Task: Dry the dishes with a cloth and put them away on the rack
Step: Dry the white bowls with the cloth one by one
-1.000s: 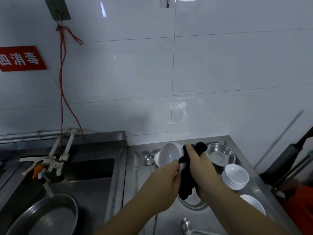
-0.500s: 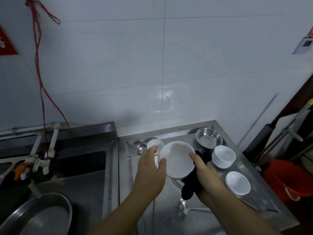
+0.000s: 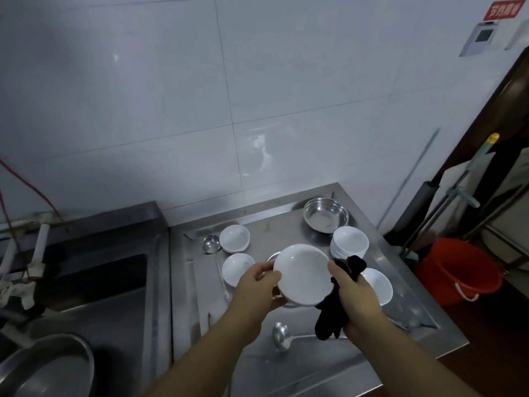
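A white bowl (image 3: 302, 273) is held above the steel drainboard (image 3: 315, 365), its inside facing me. My left hand (image 3: 257, 287) grips its left rim. My right hand (image 3: 355, 296) holds the right rim together with a black cloth (image 3: 335, 313), which hangs down below the bowl. Two single white bowls (image 3: 234, 237) (image 3: 237, 267) lie to the left, a stack of white bowls (image 3: 349, 244) behind, and one more white bowl (image 3: 379, 285) to the right of my right hand. No rack is in view.
A steel bowl (image 3: 325, 217) sits at the back of the drainboard, with one ladle (image 3: 211, 247) at the left and another ladle (image 3: 282, 336) near the front. A sink (image 3: 94, 285) with a steel basin (image 3: 45, 368) lies left. A red bucket (image 3: 458, 270) stands on the floor at right.
The bowl has turned from tilted sideways to facing me and come down lower over the drainboard. My view swung right and down, bringing the bucket into sight.
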Demonstrator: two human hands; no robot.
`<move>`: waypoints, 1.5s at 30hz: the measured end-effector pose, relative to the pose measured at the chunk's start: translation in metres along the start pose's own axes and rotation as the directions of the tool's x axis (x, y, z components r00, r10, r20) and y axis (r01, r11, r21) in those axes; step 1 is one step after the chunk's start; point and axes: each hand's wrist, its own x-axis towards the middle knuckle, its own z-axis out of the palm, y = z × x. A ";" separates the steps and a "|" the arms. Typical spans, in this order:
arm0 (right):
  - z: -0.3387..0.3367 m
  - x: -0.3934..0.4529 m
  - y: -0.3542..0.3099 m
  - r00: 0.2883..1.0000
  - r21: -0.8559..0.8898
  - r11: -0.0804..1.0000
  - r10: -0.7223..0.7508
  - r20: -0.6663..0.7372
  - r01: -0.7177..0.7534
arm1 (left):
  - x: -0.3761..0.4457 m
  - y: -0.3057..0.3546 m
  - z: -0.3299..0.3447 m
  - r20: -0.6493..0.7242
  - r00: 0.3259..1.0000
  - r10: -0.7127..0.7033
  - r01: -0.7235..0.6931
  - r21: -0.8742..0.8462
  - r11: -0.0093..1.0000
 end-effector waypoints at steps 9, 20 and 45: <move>-0.125 0.091 -0.042 0.996 -0.065 0.997 0.029 -0.080 -0.034 | 0.051 -0.030 0.128 0.017 0.986 -0.167 0.166 0.063 0.984; -0.216 0.159 -0.067 0.989 -0.146 0.985 0.073 -0.127 -0.092 | 0.096 -0.062 0.241 -0.049 0.949 -0.310 0.314 0.100 0.944; -0.226 0.261 -0.003 0.943 -0.597 0.745 0.132 -0.306 -0.298 | 0.216 -0.178 0.257 -0.263 0.902 -0.343 0.418 0.328 0.847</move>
